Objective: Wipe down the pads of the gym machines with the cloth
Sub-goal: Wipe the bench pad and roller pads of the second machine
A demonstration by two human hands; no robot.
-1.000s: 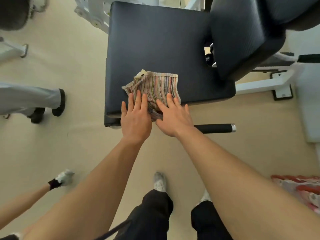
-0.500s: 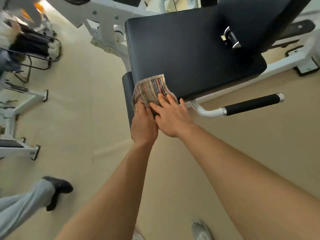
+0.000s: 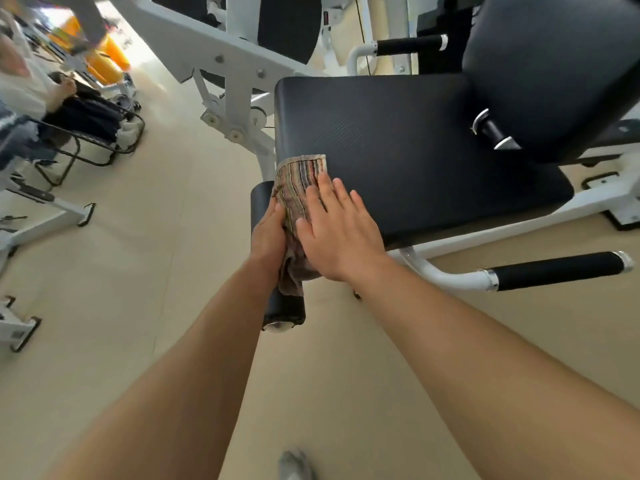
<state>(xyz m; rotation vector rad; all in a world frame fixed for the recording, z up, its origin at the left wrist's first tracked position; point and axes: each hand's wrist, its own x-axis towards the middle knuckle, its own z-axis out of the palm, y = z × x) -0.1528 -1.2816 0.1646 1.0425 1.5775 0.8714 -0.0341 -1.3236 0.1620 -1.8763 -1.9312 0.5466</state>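
We are wiping the near left corner of the seat pad, with more of the machine to go.

Our right hand [image 3: 341, 233] lies flat and open, pressing the striped cloth [image 3: 299, 188] onto the seat pad [image 3: 415, 150]; our left hand [image 3: 268, 233] presses the cloth's hanging part against the roller pad [image 3: 285, 306] below. We judge the back pad [image 3: 554, 64] and the handle [image 3: 557, 270] remain; whether they are clean, we cannot tell.
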